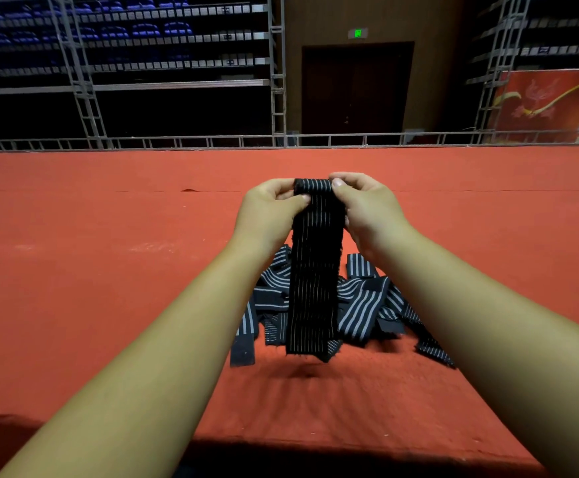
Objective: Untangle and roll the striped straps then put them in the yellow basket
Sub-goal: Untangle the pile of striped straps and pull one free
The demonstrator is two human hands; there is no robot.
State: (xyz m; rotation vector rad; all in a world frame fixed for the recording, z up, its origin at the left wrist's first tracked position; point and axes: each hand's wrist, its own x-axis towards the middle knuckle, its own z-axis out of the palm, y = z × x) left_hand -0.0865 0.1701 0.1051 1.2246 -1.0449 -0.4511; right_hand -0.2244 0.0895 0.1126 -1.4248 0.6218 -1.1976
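A black strap with thin white stripes point(314, 288) hangs down from both my hands, raised above the red surface. Its top end is curled into a small roll between my fingers. My left hand point(271, 210) pinches the roll's left side and my right hand point(364, 205) pinches its right side. Under the hanging strap lies a tangled pile of black and grey striped straps point(364, 305) on the red cloth. The strap's free lower end hangs just above the cloth. No yellow basket shows in this view.
The red cloth-covered surface point(108, 270) stretches wide to both sides, with its near edge at the bottom. Behind it run a metal railing point(212, 141), folded bleacher racks, a dark door and a red banner point(557, 105) at the right.
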